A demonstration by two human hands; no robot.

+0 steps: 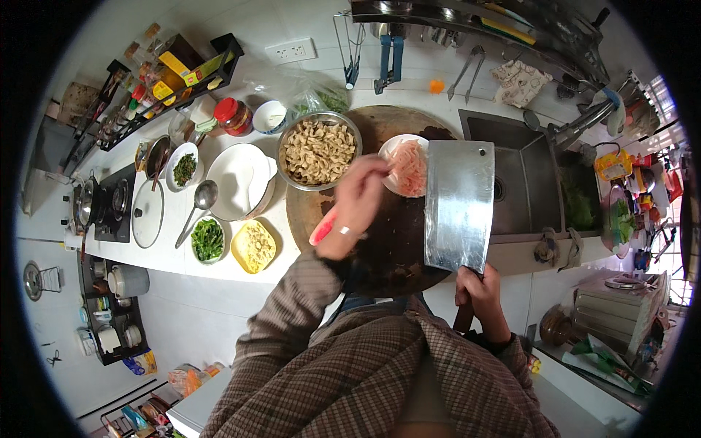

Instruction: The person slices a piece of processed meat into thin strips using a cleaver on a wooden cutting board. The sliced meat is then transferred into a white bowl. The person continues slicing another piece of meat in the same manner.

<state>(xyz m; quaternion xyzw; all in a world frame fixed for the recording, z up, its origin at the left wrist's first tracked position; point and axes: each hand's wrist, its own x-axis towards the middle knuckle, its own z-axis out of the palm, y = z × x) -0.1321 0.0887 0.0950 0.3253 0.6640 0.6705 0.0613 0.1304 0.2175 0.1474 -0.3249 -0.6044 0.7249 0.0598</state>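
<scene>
My right hand (477, 293) grips the handle of a broad steel cleaver (460, 202), its blade held up over the right side of the round wooden chopping board (378, 241). My left hand (358, 202), blurred, reaches over the board, its fingers at the left rim of a white bowl of pale pink strips (408, 164); whether they hold anything is hidden. A small red and white thing (323, 225) shows beside my left wrist, partly covered. Left of the bowl, a steel bowl (358, 139) full of light brown sliced pieces stands at the board's back left edge.
Left on the counter are a white pot (219, 159), a ladle (205, 196), a bowl of chopped greens (207, 240), a yellow dish of minced pieces (254, 246) and a glass lid (148, 213). A steel sink (526, 191) lies right. Tongs (466, 74) hang behind.
</scene>
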